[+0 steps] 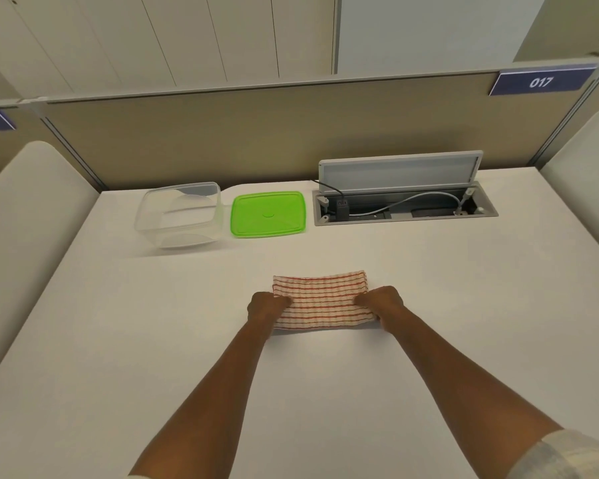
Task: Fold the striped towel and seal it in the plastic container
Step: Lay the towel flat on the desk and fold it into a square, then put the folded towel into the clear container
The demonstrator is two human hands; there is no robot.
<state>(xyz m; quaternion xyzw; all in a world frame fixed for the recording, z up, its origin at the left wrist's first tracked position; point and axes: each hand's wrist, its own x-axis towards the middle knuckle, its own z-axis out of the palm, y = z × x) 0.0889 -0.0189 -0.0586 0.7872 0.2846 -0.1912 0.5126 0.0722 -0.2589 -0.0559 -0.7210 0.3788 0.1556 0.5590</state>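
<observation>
The striped towel (pixel 322 300), white with red lines, lies folded into a wide rectangle in the middle of the white table. My left hand (pixel 265 305) grips its left end and my right hand (pixel 382 302) grips its right end, fingers curled over the cloth. The clear plastic container (pixel 180 216) stands open and empty at the back left. Its green lid (pixel 268 214) lies flat on the table just to the right of it, apart from the container.
An open cable box (pixel 405 205) with a raised grey flap, cords and plugs sits at the back right of the table (pixel 429 305). A beige partition wall (pixel 256 133) closes off the far edge. White rounded dividers stand at both sides.
</observation>
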